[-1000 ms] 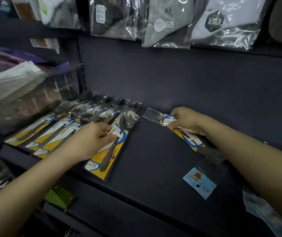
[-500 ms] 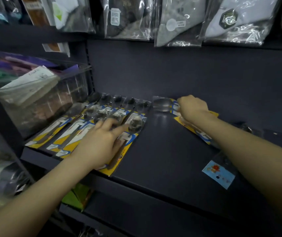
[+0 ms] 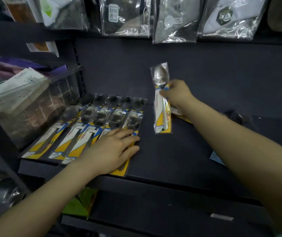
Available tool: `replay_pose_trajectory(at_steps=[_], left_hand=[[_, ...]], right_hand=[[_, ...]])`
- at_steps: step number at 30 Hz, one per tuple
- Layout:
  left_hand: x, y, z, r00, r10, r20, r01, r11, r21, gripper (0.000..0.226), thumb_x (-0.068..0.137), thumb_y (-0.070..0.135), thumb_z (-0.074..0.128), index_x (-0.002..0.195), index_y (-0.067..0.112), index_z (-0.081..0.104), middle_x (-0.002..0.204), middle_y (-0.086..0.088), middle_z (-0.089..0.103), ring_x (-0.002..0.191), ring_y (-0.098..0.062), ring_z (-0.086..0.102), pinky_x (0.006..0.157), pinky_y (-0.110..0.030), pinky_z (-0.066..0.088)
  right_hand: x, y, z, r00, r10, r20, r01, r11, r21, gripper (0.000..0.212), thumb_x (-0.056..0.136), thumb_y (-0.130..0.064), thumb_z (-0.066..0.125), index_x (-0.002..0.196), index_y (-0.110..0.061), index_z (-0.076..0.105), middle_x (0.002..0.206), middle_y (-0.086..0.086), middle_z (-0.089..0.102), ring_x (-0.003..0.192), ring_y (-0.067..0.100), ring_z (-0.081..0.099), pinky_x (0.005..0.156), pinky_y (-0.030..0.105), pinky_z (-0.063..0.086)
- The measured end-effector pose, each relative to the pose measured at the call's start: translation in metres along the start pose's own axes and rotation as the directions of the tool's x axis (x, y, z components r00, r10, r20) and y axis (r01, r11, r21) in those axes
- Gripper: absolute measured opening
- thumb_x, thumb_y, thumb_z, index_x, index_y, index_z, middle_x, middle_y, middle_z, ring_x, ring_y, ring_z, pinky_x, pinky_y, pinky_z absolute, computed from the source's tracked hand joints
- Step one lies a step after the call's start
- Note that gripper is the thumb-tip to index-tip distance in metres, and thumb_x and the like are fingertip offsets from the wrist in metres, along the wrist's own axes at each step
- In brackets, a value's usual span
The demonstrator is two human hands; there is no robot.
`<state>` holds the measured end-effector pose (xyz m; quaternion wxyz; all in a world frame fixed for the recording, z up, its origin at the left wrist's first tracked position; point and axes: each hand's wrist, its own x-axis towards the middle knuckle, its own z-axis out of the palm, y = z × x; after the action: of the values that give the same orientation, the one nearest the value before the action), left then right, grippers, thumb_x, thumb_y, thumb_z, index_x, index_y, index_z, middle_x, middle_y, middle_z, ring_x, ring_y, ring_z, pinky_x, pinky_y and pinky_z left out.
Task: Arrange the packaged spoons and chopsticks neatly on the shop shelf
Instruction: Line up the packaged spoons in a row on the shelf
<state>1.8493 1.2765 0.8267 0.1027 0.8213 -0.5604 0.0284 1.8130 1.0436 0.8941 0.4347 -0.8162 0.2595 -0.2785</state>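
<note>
The spoon packets (image 3: 102,127) have yellow cards with blue and white curved bands under clear film; the lifted packet (image 3: 161,106) matches; the shelf (image 3: 179,156) is plain dark navy

No legible text; labels on hanging bags (image 3: 174,21) and spoon packs (image 3: 102,127) too blurred.
</note>
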Motion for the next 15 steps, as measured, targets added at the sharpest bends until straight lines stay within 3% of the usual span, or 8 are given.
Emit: replay_pose_trajectory(at_steps=[1, 3, 5, 6, 8, 10, 12, 15], left_hand=[[0.000, 0.001, -0.001, 1.000, -0.007, -0.009, 0.006, 1.000, -0.023, 0.046, 0.094, 0.047, 0.029, 0.138, 0.034, 0.035, 0.150, 0.007, 0.028, 0.137, -0.013, 0.021, 0.109, -0.022, 0.013], [0.001, 0.001, 0.000, 1.000, -0.006, -0.022, 0.005, 1.000, -0.028, 0.046, 0.094, 0.047, 0.028, 0.137, 0.033, 0.038, 0.148, 0.006, 0.030, 0.135, -0.015, 0.023, 0.108, -0.023, 0.015], [0.001, 0.000, 0.002, 0.999, 0.012, -0.036, -0.012, 1.000, -0.006, 0.047, 0.093, 0.048, 0.030, 0.136, 0.033, 0.038, 0.147, 0.006, 0.031, 0.134, -0.015, 0.025, 0.108, -0.025, 0.018], [0.001, -0.001, 0.003, 0.999, 0.016, -0.036, -0.016, 1.000, 0.005, 0.047, 0.093, 0.049, 0.031, 0.136, 0.033, 0.037, 0.147, 0.006, 0.031, 0.134, -0.016, 0.025, 0.108, -0.026, 0.018], [0.001, -0.001, 0.003, 0.999, 0.027, -0.034, -0.027, 0.999, 0.027, 0.047, 0.092, 0.051, 0.032, 0.135, 0.033, 0.036, 0.147, 0.006, 0.031, 0.134, -0.016, 0.025, 0.107, -0.027, 0.020], [0.001, -0.001, 0.003, 0.998, 0.039, -0.045, -0.038, 0.999, 0.035, 0.047, 0.091, 0.052, 0.034, 0.134, 0.032, 0.036, 0.145, 0.007, 0.032, 0.132, -0.016, 0.028, 0.106, -0.027, 0.023], [0.001, -0.001, 0.002, 0.998, 0.042, -0.054, -0.040, 0.999, 0.029, 0.049, 0.090, 0.052, 0.035, 0.134, 0.031, 0.034, 0.143, 0.008, 0.034, 0.130, -0.015, 0.029, 0.105, -0.026, 0.025], [0.002, -0.001, 0.001, 0.998, 0.037, -0.055, -0.036, 0.999, 0.016, 0.056, 0.089, 0.054, 0.035, 0.139, 0.030, 0.027, 0.144, 0.009, 0.032, 0.131, -0.013, 0.027, 0.106, -0.027, 0.027]], right_hand=[[-0.002, 0.007, 0.009, 0.990, 0.113, 0.084, -0.121, 0.988, 0.095, 0.024, 0.084, -0.005, 0.060, 0.066, -0.012, 0.046, 0.069, 0.011, 0.052, 0.064, 0.021, 0.053, 0.058, 0.028, 0.044], [-0.005, 0.021, 0.024, 0.943, 0.260, 0.208, -0.294, 0.943, 0.153, 0.029, 0.084, -0.004, 0.062, 0.063, -0.011, 0.043, 0.060, 0.011, 0.056, 0.051, 0.017, 0.056, 0.047, 0.021, 0.044], [-0.004, 0.031, 0.035, 0.930, 0.299, 0.215, -0.332, 0.933, 0.137, 0.034, 0.086, -0.006, 0.061, 0.059, -0.013, 0.040, 0.055, 0.006, 0.053, 0.037, 0.010, 0.050, 0.040, 0.019, 0.040], [-0.001, 0.034, 0.040, 0.935, 0.293, 0.201, -0.322, 0.938, 0.130, 0.035, 0.087, -0.008, 0.060, 0.059, -0.013, 0.040, 0.058, 0.007, 0.050, 0.040, 0.011, 0.049, 0.045, 0.023, 0.041], [0.004, 0.036, 0.045, 0.954, 0.259, 0.149, -0.272, 0.959, 0.079, 0.036, 0.089, -0.013, 0.059, 0.060, -0.012, 0.039, 0.066, 0.013, 0.049, 0.056, 0.019, 0.050, 0.060, 0.032, 0.042], [0.007, 0.035, 0.043, 0.981, 0.168, 0.092, -0.151, 0.975, -0.165, 0.034, 0.090, -0.020, 0.057, 0.062, -0.010, 0.042, 0.077, 0.017, 0.054, 0.072, 0.024, 0.053, 0.068, 0.032, 0.042], [0.008, 0.029, 0.032, 0.991, 0.040, 0.128, 0.025, 0.882, -0.470, 0.035, 0.093, -0.025, 0.049, 0.062, -0.014, 0.043, 0.085, 0.018, 0.061, 0.079, 0.031, 0.061, 0.073, 0.036, 0.051], [0.013, 0.031, -0.006, 0.975, -0.054, 0.214, 0.192, 0.686, -0.702, 0.028, 0.090, -0.033, 0.051, 0.073, -0.012, 0.056, 0.088, 0.012, 0.059, 0.086, 0.034, 0.061, 0.072, 0.035, 0.049]])
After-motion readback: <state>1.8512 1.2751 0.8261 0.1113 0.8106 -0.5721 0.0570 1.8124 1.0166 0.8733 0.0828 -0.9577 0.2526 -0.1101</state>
